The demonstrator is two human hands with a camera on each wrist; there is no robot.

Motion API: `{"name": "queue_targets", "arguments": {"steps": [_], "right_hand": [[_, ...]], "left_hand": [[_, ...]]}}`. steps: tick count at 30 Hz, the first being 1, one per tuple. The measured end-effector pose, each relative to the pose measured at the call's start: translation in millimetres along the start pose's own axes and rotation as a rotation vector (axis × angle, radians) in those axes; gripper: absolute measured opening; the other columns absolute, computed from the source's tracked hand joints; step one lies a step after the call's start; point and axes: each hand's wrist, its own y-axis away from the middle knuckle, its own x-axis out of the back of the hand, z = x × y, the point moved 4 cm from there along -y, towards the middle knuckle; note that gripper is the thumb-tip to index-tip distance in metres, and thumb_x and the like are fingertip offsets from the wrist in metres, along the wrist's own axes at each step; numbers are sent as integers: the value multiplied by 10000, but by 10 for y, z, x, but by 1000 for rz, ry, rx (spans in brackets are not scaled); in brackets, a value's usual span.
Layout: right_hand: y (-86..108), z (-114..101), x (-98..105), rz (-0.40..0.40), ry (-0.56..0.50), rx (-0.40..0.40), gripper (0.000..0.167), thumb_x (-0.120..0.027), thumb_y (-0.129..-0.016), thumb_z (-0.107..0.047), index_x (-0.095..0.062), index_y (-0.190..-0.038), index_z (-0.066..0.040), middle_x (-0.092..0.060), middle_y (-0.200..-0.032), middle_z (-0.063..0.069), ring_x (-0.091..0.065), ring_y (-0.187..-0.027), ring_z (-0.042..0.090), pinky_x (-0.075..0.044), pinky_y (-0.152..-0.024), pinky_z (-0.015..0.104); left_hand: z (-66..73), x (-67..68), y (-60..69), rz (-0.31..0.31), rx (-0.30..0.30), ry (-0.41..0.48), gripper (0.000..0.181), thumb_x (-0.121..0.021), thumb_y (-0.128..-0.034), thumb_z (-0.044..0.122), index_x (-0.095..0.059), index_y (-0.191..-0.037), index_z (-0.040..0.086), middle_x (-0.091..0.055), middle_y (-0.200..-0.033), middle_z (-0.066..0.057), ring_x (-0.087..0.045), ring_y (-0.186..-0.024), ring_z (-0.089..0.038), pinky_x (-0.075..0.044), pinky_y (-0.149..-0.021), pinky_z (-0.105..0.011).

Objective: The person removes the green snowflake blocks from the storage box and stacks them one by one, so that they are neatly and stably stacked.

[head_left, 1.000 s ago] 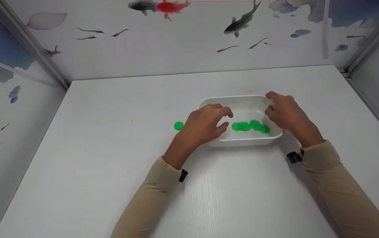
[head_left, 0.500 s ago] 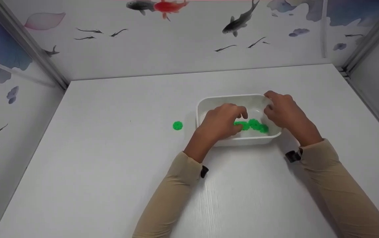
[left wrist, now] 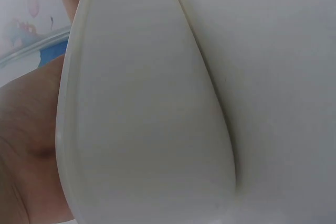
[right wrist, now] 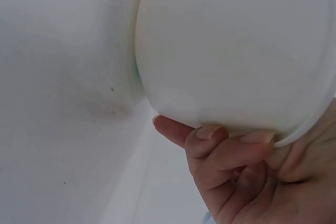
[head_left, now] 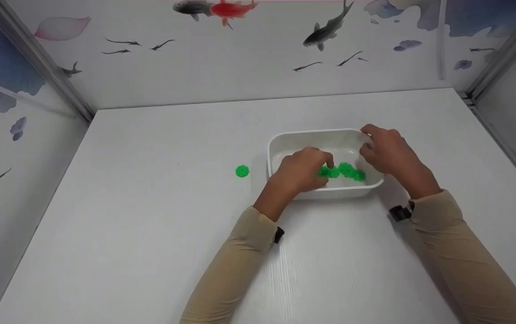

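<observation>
A white plastic tub (head_left: pixel 280 140) stands on the table. Several green scalloped plastic discs (head_left: pixel 348 169) lie in a row inside it, and one more green disc (head_left: pixel 242 171) lies on the table to its left. My left hand (head_left: pixel 302 168) reaches over the near left side into the tub, its index finger and thumb around the left end of the row; whether they pinch a disc cannot be made out. My right hand (head_left: pixel 387 150) holds the tub's right end by the rim. In the right wrist view its curled fingers (right wrist: pixel 236 153) lie against the outer wall.
The white table (head_left: pixel 150 216) extends around the tub. A back wall (head_left: pixel 258 58) with painted fish rises behind it, and side walls on metal posts (head_left: pixel 60 67) close in left and right.
My left hand has moved right and down into the tub, to the left end of the disc row, uncovering the loose disc. My right hand stays at the rim.
</observation>
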Motion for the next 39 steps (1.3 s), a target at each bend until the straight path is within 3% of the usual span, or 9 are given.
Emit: {"name": "queue_targets", "arguments": {"steps": [5, 12, 19, 27, 39], "right_hand": [[-37, 76, 21, -14, -49, 14, 474, -516, -1053, -207, -569, -1495, -45, -696, -1294, 301, -687, -1001, 389, -597, -758, 459], [-58, 204, 32, -70, -165, -10, 463, -545, -1078, -285, -584, -1495, -88, -623, -1448, 318, -642, -1274, 487, -596, -989, 630], [-67, 253, 30, -122, -225, -42, 491, -563, -1101, -341, -549, -1541, -123, -555, -1538, 281, -545, -1409, 493, -542, -1075, 675], [-74, 313, 11, -166, -267, -78, 583, -544, -1112, -432, -480, -1605, -128, -497, -1582, 284, -501, -1437, 489, -524, -1094, 672], [-69, 277, -5, -158, -245, -77, 536, -523, -1124, -388, -491, -1585, -116, -501, -1563, 300, -503, -1418, 505, -518, -1091, 698]], "left_hand": [[-30, -23, 3, 0, 9, 12, 371, -783, -1003, 253, -741, -1371, 222, -702, -1403, 13, -625, -1205, -148, -576, -1073, -357], [-35, -71, -5, 23, -7, 6, 347, -784, -993, 224, -767, -1339, 211, -723, -1344, 6, -627, -1161, -141, -584, -1052, -347], [-43, -90, -32, 46, 10, -2, 325, -794, -995, 262, -779, -1314, 205, -738, -1318, 11, -642, -1160, -139, -591, -1045, -354], [-49, -93, -54, 94, 6, 27, 252, -796, -990, 215, -820, -1238, 181, -783, -1236, 40, -665, -1093, -118, -611, -974, -350], [-43, -124, -59, 130, -7, -4, 216, -791, -990, 183, -810, -1205, 194, -781, -1171, 43, -640, -1028, -129, -605, -956, -358]]}}
